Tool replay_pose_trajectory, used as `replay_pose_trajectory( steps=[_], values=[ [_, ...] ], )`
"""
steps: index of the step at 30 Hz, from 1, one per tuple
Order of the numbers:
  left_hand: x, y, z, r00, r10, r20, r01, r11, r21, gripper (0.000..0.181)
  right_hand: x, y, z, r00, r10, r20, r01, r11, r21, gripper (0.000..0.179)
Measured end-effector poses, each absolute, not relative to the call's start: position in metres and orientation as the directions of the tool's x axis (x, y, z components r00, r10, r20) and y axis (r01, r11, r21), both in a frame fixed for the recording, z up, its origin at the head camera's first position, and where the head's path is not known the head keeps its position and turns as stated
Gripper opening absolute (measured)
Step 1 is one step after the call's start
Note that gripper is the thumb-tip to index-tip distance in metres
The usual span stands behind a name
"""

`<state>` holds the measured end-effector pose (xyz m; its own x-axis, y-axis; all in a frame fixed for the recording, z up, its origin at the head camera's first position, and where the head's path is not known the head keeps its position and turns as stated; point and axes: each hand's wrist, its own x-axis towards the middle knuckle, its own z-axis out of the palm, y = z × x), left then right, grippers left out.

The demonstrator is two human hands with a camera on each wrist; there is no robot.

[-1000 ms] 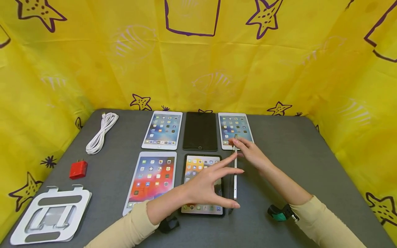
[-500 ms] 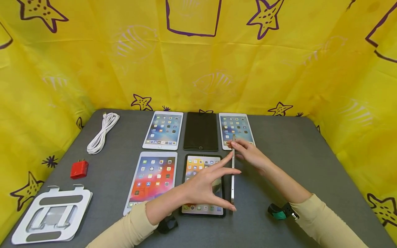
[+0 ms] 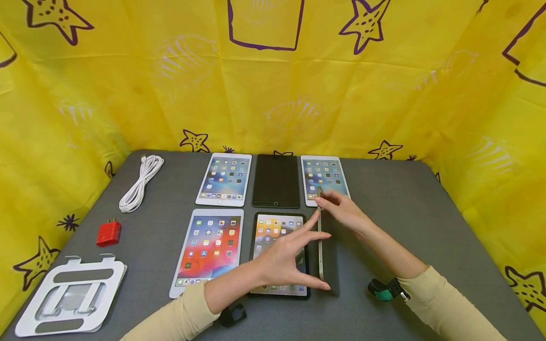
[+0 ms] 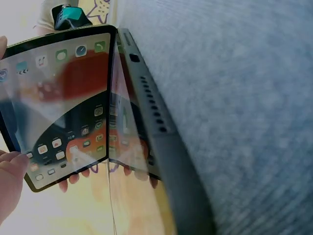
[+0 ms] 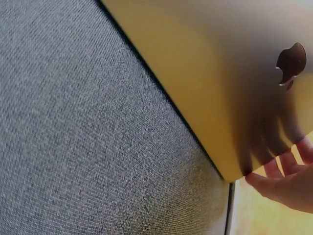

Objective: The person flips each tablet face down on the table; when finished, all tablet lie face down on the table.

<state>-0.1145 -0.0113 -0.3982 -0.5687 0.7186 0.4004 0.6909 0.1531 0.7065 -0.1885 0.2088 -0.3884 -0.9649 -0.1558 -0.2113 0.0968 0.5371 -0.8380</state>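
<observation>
A thin tablet [image 3: 320, 251] stands on edge right of centre, seen nearly edge-on in the head view. Its lit screen [image 4: 54, 98] faces left; its shiny back [image 5: 195, 63] bears a dark apple logo [image 5: 292, 66]. My right hand [image 3: 343, 213] pinches it near its far end. My left hand [image 3: 279, 258] spans its upper edge, thumb at the near end and fingers spread along the rest. Below that hand lies a black-framed tablet [image 3: 266, 232], partly hidden. In the left wrist view its black frame [image 4: 161, 142] lies close beside the upright one.
A white tablet [image 3: 215, 237] lies left; behind sit a white tablet [image 3: 224, 177], a dark one [image 3: 276, 180] and another white one [image 3: 324, 168]. At left are a coiled white cable [image 3: 141, 184], red plug [image 3: 108, 233] and folding stand [image 3: 70, 298]. Yellow cloth [image 3: 273, 94] surrounds the table.
The upright tablet's upper edge has shifted slightly left and its lean has changed: a dark strip showed on its left before, now on its right. Both hands keep their hold.
</observation>
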Motion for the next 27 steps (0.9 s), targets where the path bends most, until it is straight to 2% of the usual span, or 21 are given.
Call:
replay_pose_trajectory(
  steps=[3, 8, 17, 27],
  values=[
    [-0.113, -0.011, -0.398, -0.597, 0.723, 0.347, 0.656, 0.19, 0.731, 0.093, -0.189, 0.209, -0.39, -0.969, -0.149, -0.197, 0.087, 0.541, -0.837, 0.046],
    [-0.111, -0.011, -0.399, -0.608, 0.725, 0.324, 0.654, 0.225, 0.722, 0.094, -0.189, 0.21, -0.392, -0.976, -0.153, -0.158, 0.05, 0.545, -0.837, 0.046],
    [-0.109, -0.009, -0.401, -0.649, 0.725, 0.23, 0.636, 0.351, 0.687, 0.097, -0.188, 0.218, -0.4, -0.974, -0.193, -0.118, 0.01, 0.483, -0.875, 0.05],
    [-0.109, -0.004, -0.401, -0.665, 0.735, 0.134, 0.627, 0.452, 0.635, 0.098, -0.191, 0.227, -0.406, -0.964, -0.23, -0.137, 0.012, 0.472, -0.881, 0.05]
  ],
)
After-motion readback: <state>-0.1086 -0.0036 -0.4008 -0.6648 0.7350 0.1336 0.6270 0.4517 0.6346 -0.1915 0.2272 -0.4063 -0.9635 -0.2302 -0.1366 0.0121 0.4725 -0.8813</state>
